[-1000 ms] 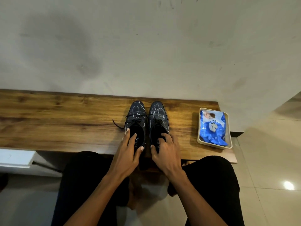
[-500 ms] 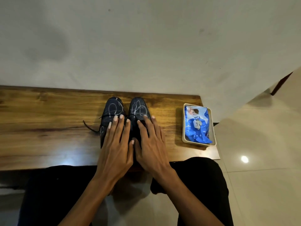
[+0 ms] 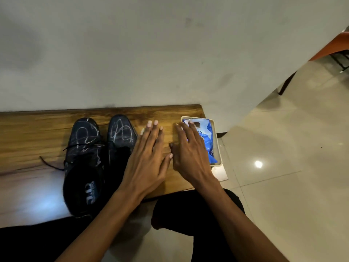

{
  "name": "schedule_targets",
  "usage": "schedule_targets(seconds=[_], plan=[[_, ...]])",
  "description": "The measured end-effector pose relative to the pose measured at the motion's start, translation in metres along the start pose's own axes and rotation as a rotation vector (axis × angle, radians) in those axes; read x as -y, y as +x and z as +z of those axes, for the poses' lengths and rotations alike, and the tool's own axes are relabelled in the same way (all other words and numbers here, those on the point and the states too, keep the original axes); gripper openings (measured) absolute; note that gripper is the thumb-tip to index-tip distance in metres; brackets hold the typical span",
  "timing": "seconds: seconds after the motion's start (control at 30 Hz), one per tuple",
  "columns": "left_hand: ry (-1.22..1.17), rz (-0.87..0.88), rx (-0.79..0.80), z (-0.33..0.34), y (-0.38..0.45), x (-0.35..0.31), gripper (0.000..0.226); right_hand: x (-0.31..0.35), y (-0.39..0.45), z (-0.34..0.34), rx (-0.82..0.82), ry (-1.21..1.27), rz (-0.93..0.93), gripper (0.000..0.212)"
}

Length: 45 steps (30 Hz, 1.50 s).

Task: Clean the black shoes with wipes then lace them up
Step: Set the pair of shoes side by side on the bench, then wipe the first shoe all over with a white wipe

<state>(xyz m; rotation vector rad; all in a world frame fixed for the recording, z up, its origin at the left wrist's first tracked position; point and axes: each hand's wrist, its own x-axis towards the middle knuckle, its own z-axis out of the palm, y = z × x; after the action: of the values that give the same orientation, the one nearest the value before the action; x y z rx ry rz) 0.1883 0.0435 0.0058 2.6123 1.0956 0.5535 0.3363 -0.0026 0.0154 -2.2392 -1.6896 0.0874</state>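
Two black leather lace-up shoes (image 3: 100, 156) on the wooden table (image 3: 28, 133) carry white scribbles, uncleaned. Right hand (image 3: 190, 154), fingers spread and empty, reaches over the blue wipes pack (image 3: 208, 137); left hand (image 3: 149, 157) is flat, holding nothing. Wiping and lacing all remain.

wall (image 3: 151, 53): plain grey, smudged | desk (image 3: 28, 133): wooden, against wall | floor (image 3: 283, 167): glossy beige tiles, lamp glare (image 3: 258, 164) | orange chair (image 3: 332, 48): far right

Shoes (image 3: 98, 157) on bench (image 3: 28, 133), left of wipes pack (image 3: 206, 138) in tray (image 3: 217, 140)
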Motion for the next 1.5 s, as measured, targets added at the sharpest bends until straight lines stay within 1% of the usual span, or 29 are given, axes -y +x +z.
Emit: schedule_targets(seconds=[0.13, 0.17, 0.27, 0.33, 0.4, 0.53, 0.7, 0.77, 0.87, 1.07, 1.17, 1.3, 1.4, 1.5], plan=[[-0.039, 0.076, 0.054, 0.026, 0.028, -0.027, 0.072, -0.05, 0.015, -0.007, 0.045, -0.132, 0.033, 0.058], [-0.048, 0.089, 0.078, 0.033, 0.033, -0.032, 0.072, -0.061, 0.018, -0.007, 0.061, -0.169, 0.053, 0.055], [-0.07, 0.118, 0.16, 0.053, 0.045, -0.042, 0.071, -0.079, 0.023, -0.003, 0.109, -0.275, 0.088, 0.03], [-0.077, 0.114, 0.239, 0.064, 0.052, -0.046, 0.072, -0.085, 0.026, -0.001, 0.115, -0.3, 0.101, 0.023], [-0.06, 0.11, 0.294, 0.072, 0.056, -0.047, 0.071, -0.088, 0.029, 0.002, 0.133, -0.304, 0.124, 0.025], [-0.069, 0.109, 0.315, 0.079, 0.063, -0.049, 0.068, -0.096, 0.038, 0.008, 0.169, -0.318, 0.171, 0.033], [-0.107, 0.081, 0.317, 0.081, 0.066, -0.051, 0.067, -0.097, 0.039, 0.007, 0.201, -0.336, 0.168, 0.029], [-0.134, 0.08, 0.312, 0.081, 0.063, -0.05, 0.067, -0.099, 0.039, 0.008, 0.181, -0.315, 0.184, 0.027], [-0.196, 0.057, 0.267, 0.076, 0.057, -0.048, 0.066, -0.1, 0.037, 0.006, 0.05, -0.235, 0.205, 0.029], [-0.338, -0.024, 0.154, 0.055, 0.047, -0.046, 0.062, -0.073, 0.026, -0.019, -0.193, 0.006, 0.198, 0.014], [-0.396, -0.084, 0.086, 0.029, 0.036, -0.037, 0.061, -0.047, 0.024, -0.027, -0.275, 0.132, 0.157, 0.009], [-0.465, -0.18, 0.013, -0.017, 0.006, -0.012, 0.061, 0.003, 0.024, -0.031, -0.298, 0.374, 0.05, 0.007], [-0.523, -0.273, -0.06, -0.051, -0.023, 0.014, 0.061, 0.044, 0.024, -0.028, -0.235, 0.47, -0.009, 0.011], [-0.579, -0.412, -0.177, -0.078, -0.056, 0.04, 0.05, 0.08, 0.025, -0.018, -0.164, 0.548, -0.077, 0.012]])
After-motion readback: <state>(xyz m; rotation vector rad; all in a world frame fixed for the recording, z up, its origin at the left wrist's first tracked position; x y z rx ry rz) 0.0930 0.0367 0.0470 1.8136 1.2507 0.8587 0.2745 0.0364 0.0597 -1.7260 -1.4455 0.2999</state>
